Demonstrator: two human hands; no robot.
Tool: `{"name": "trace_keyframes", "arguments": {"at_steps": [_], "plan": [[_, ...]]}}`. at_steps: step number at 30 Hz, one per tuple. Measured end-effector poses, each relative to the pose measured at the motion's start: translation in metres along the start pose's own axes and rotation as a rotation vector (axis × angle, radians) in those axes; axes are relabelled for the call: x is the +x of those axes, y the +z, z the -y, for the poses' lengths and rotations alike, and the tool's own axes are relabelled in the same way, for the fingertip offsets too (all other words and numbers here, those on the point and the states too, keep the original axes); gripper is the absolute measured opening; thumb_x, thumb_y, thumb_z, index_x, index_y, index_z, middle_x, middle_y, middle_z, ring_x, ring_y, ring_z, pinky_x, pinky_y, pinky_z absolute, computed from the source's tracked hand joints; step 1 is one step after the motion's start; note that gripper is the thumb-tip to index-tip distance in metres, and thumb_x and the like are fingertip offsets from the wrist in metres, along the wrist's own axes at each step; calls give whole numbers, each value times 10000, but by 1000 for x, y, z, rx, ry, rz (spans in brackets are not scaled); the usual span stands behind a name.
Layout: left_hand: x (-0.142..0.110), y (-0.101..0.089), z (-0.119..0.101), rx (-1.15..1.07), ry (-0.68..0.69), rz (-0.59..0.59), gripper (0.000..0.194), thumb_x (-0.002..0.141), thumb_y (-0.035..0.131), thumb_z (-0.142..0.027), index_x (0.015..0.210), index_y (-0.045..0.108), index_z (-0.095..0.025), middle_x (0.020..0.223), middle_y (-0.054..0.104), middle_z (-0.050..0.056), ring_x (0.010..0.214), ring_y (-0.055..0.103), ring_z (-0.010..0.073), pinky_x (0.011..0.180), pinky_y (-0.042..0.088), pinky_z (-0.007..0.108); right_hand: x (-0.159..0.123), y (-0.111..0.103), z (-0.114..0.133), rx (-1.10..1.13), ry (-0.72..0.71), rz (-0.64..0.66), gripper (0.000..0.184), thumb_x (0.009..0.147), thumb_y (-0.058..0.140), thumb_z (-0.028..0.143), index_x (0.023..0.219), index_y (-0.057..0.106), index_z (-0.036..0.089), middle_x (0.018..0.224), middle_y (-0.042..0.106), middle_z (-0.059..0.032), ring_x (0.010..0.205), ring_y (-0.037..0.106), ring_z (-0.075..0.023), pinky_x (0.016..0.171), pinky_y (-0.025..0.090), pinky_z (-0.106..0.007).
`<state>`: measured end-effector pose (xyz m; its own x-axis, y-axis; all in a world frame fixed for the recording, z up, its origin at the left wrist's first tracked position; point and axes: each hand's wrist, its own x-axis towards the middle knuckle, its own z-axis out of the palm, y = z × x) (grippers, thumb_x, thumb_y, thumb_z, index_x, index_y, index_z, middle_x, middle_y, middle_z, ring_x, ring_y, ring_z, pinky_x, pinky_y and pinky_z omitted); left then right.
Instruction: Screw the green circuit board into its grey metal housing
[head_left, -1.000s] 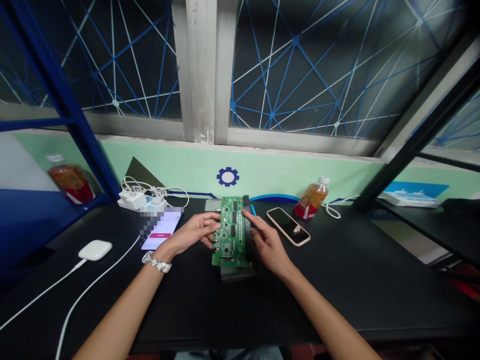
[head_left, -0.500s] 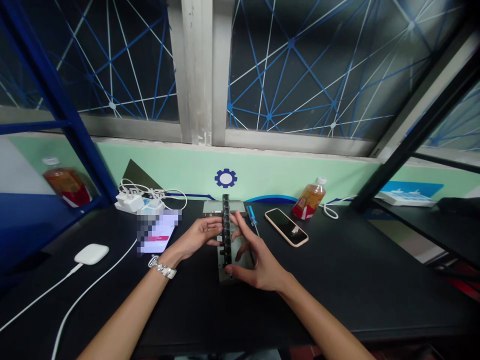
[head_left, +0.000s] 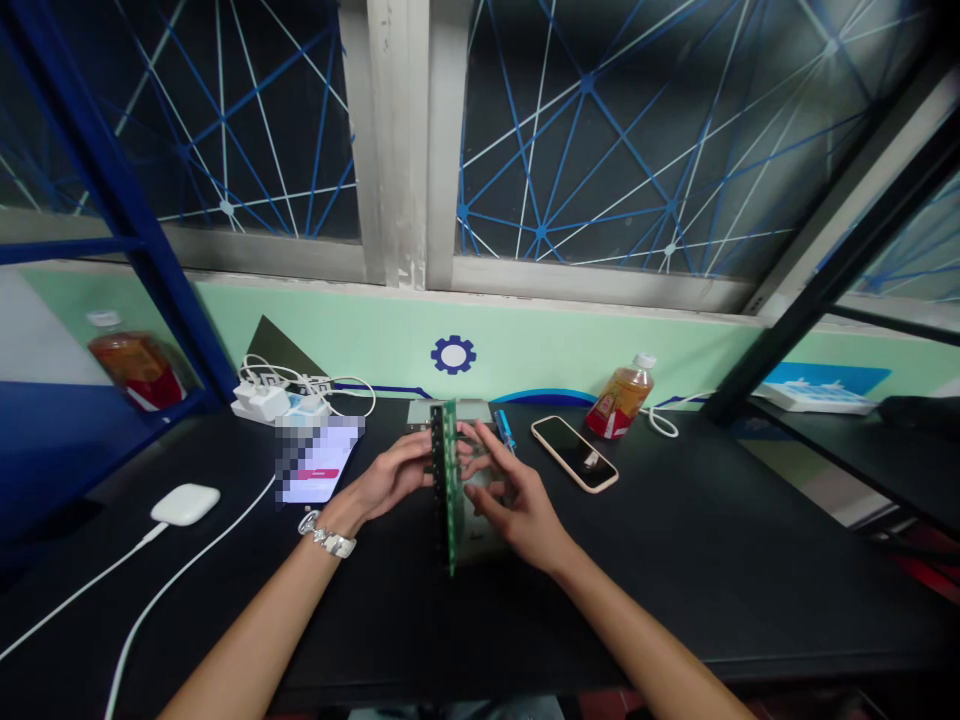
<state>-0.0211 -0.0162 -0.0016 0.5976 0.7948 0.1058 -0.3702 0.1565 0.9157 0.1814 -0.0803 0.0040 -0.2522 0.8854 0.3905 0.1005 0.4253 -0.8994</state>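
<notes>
Now my left hand point(head_left: 394, 475) holds the green board point(head_left: 451, 490) edge-up, left of the blue tool point(head_left: 504, 428), picked up but not put down yet, and I can't tell if my right hand point(head_left: 529, 510) grips it.

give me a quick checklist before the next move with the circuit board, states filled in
1. Left hand on the green circuit board: ok, fingers at its left side.
2. Right hand touching the board: cannot tell.
3. Board faces open to view: not ok, nearly edge-on.
4. Board clear of the grey metal plate: cannot tell.
5. Smartphone clear of both hands: ok, right of the blue screwdriver.
6. Drink bottle capped: ok.
</notes>
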Motion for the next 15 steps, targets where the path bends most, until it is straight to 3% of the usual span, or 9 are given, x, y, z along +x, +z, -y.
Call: {"name": "trace_keyframes", "arguments": {"at_steps": [3, 5, 8, 10, 11, 15], "plan": [[1, 5, 9, 44, 17, -42, 376, 799, 699, -409, 1099, 687, -182, 891, 723, 92, 814, 669, 257, 735, 501, 333, 3, 3, -6, 5, 32, -56, 663, 898, 587, 317, 1499, 308, 293, 1369, 524, -110, 961, 612, -188, 623, 558, -243], [8, 13, 19, 65, 39, -99, 429, 794, 704, -450, 1129, 666, -185, 913, 711, 87, 852, 660, 257, 741, 495, 316, 5, 6, -5, -60, -18, -30, 565, 931, 544, 342, 1469, 381, 294, 1420, 489, -97, 1145, 572, -238, 814, 568, -340], [23, 26, 35, 59, 135, -350, 474, 871, 546, -579, 1148, 639, -207, 1022, 679, 74, 968, 621, 238, 762, 487, 286, 8, 8, -1, -143, -99, 27, 453, 990, 423, 378, 1434, 450, 290, 1505, 410, -52, 1405, 337, -247, 1144, 307, -448], [31, 30, 39, 81, 178, -425, 471, 867, 549, -580, 1128, 639, -199, 1006, 663, 65, 968, 607, 222, 776, 482, 274, 9, 8, 1, -136, -68, 58, 459, 1003, 377, 401, 1450, 420, 304, 1548, 344, -29, 1450, 249, -230, 1193, 173, -461], [33, 30, 38, 71, 177, -452, 470, 863, 553, -579, 1127, 635, -199, 967, 655, 54, 925, 609, 210, 755, 484, 269, 9, 7, 2, -123, -43, 84, 468, 1003, 376, 409, 1461, 395, 314, 1569, 300, -23, 1458, 225, -229, 1191, 164, -466], [30, 26, 28, -47, 100, -538, 471, 856, 549, -549, 1173, 597, -204, 789, 597, -4, 667, 573, 145, 593, 457, 239, 4, 5, 5, -94, -91, 249, 647, 920, 570, 397, 1500, 299, 307, 1612, 148, -57, 1469, 169, -274, 1142, 265, -490]]}}
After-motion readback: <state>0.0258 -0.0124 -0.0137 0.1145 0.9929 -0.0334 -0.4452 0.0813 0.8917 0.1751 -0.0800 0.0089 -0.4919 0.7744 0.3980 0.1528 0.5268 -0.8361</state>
